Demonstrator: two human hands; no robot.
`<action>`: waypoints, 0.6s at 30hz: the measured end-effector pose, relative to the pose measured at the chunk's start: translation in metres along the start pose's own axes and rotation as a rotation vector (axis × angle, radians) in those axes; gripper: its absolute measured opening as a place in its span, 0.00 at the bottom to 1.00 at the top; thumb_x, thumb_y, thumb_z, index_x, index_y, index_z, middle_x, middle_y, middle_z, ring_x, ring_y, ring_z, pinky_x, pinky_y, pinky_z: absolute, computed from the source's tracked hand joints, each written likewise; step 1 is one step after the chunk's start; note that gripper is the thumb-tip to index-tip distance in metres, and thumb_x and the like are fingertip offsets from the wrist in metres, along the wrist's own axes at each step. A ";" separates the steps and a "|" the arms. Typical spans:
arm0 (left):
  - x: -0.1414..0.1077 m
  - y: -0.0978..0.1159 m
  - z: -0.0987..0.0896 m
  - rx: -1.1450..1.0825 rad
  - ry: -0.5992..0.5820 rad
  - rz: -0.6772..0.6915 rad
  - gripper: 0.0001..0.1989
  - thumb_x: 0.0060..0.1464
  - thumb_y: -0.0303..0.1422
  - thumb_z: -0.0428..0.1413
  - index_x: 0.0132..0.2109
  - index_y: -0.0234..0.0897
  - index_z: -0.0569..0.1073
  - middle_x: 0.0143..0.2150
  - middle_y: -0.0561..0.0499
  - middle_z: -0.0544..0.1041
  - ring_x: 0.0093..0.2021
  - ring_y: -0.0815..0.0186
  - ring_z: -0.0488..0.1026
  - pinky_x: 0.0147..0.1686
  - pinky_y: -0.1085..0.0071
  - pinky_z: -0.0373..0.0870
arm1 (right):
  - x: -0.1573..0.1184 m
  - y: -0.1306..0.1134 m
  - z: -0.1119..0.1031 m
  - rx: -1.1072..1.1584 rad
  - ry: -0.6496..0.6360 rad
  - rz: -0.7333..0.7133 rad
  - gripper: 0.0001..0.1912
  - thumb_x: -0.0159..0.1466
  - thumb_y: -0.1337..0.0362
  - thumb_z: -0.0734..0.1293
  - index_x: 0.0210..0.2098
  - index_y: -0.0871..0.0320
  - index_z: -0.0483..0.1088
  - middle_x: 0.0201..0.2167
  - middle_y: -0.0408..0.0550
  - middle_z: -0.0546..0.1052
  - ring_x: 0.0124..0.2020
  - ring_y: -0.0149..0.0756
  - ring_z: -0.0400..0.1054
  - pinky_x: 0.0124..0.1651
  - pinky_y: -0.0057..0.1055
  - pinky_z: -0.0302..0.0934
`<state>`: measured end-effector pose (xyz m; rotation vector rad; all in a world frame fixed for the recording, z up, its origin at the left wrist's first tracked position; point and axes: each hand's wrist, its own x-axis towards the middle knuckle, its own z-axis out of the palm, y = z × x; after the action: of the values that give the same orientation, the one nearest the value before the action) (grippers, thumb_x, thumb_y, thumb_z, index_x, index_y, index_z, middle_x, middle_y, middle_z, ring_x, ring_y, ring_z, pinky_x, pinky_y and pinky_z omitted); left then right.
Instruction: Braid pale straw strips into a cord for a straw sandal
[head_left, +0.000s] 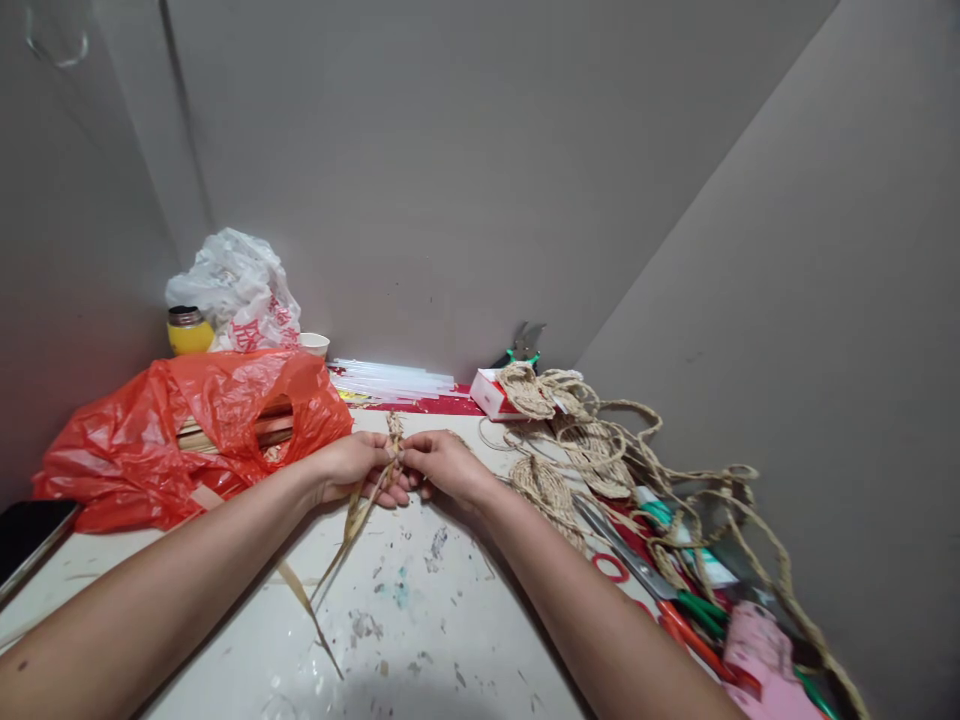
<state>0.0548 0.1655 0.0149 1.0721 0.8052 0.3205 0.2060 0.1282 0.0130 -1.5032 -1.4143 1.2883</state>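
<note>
Both hands meet over the white table, pinching a braid of dry straw-coloured plant strips (394, 425). My left hand (356, 465) is closed on the braid from the left, thumb and forefinger near its middle. From the other side, my right hand (439, 462) pinches the same braid with its thumb and fingertips. The finished-looking plaited end points away from me, beyond the fingers. Loose flat strips (346, 540) hang from the hands towards me. One separate dry strip (311, 610) lies on the table below the left wrist. The fingertips partly hide the braid.
On the left lie an orange-red plastic bag (225, 400) with strips inside, a yellow jar (190, 332) and a phone (34, 540). Clear glue sticks (390, 378) lie behind. Braided rope (544, 485), scissors (637, 560) and pliers (525, 345) crowd the right. Grey walls enclose the table (420, 640).
</note>
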 end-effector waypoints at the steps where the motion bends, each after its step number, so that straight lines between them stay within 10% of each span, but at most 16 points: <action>1: 0.000 0.000 0.000 0.012 0.011 0.006 0.04 0.58 0.27 0.48 0.36 0.32 0.66 0.28 0.44 0.76 0.25 0.65 0.76 0.24 0.73 0.72 | 0.000 -0.001 0.000 -0.006 -0.013 0.000 0.07 0.56 0.69 0.62 0.22 0.60 0.67 0.13 0.39 0.66 0.13 0.25 0.57 0.15 0.21 0.51; 18: -0.006 0.005 0.008 0.238 0.191 0.068 0.09 0.54 0.34 0.54 0.31 0.32 0.67 0.24 0.48 0.75 0.21 0.69 0.73 0.22 0.75 0.64 | 0.000 -0.010 -0.006 0.146 -0.094 0.126 0.07 0.60 0.70 0.57 0.25 0.58 0.61 0.13 0.36 0.62 0.11 0.21 0.48 0.13 0.20 0.39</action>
<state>0.0572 0.1588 0.0244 1.3074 0.9971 0.3958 0.2086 0.1309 0.0234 -1.4692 -1.2696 1.5237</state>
